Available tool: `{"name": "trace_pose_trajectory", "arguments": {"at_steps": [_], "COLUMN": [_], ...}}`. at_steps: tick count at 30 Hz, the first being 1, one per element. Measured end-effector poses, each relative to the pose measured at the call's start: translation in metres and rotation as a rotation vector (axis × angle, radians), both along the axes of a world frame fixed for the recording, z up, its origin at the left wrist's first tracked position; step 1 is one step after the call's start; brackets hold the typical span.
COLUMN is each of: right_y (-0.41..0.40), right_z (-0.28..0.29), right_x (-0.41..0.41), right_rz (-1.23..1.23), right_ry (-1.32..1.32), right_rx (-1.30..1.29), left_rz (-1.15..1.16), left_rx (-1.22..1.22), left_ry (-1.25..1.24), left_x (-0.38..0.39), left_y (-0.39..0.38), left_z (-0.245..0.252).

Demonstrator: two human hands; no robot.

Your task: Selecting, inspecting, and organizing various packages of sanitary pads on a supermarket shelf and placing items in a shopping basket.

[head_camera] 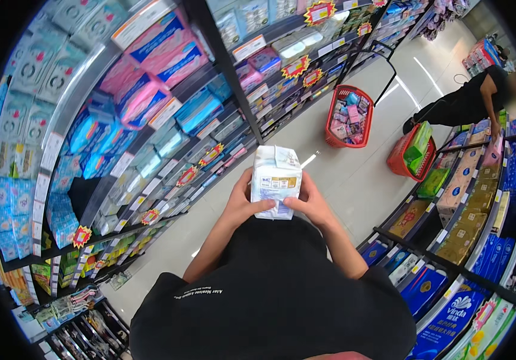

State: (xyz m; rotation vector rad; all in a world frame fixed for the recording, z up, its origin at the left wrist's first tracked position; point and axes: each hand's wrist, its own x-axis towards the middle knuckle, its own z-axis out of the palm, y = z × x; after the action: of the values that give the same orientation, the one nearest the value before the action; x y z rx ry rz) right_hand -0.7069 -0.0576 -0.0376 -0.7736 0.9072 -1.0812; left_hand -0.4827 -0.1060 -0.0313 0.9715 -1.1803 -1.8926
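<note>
A white plastic-wrapped pack (276,184) with small printing and a gold patch is held out in front of my chest. My left hand (243,198) grips its left side, and my right hand (310,198) grips its right side. Both thumbs press on the face turned towards me, near its lower edge. The fingers behind the pack are mostly hidden. Below the pack lies the dark front of my clothing (276,279). What the pack contains cannot be told.
Shelves of pink packs (163,49) and blue packs (199,108) rise on my left. A red wheeled basket (349,116) full of small packs stands on the tiled floor ahead. At right, a person (465,96) reaches to tissue shelves beside another red basket (408,153).
</note>
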Motion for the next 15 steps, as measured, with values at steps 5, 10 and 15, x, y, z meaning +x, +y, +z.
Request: {"name": "trace_pose_trajectory", "arguments": {"at_steps": [5,10,15], "right_y": [-0.027,-0.081,-0.154], "right_z": [-0.017,-0.032,0.006], "right_x": [-0.043,-0.088,-0.148], "right_rz": [-0.101,-0.245,-0.247], "right_ry": [0.054,-0.004,0.056], "right_rx": [0.054,-0.084,-0.156], "left_rz": [-0.082,-0.028,-0.19], "left_rx": [0.013,0.342,0.63], "left_ry": [0.082,0.377,1.052], "left_x": [-0.048,-0.082,-0.17], "left_y": [-0.039,-0.086,-0.182], "left_z": [-0.014,-0.062,-0.072]}}
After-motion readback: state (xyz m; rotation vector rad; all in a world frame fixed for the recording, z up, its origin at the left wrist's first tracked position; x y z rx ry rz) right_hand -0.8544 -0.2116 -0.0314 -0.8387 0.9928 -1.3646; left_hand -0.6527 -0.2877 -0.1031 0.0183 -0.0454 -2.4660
